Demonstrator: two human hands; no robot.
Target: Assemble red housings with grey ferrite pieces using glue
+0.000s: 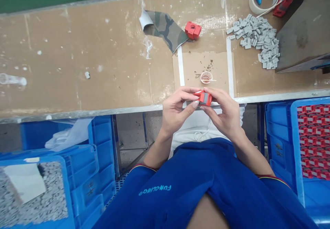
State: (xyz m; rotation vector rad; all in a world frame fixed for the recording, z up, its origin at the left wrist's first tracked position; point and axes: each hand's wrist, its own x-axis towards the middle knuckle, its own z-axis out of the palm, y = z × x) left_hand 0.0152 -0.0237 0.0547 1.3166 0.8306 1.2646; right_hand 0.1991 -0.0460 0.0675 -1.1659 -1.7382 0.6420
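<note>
We note our left hand (177, 114) and right hand (222, 115) together over the near edge of the cardboard-covered workbench (77, 60). They pinch a red plastic housing (203, 98) between them, its grey face turned upward. The fingers of both hands are curled and pressed close around its sides, not spread. At 12 o'clock from the hands, a small plastic cup (206, 77) holds a swab. Farther out near 12 o'clock, a second red housing (193, 30) lies just beside a camouflage fabric strip (165, 30). At 1 o'clock lies a heap of grey moulded pieces (254, 38). At 3 o'clock, a blue crate (313, 139) holds rows of red parts. At 8 o'clock, another blue crate (33, 187) holds small grey pieces.
</note>
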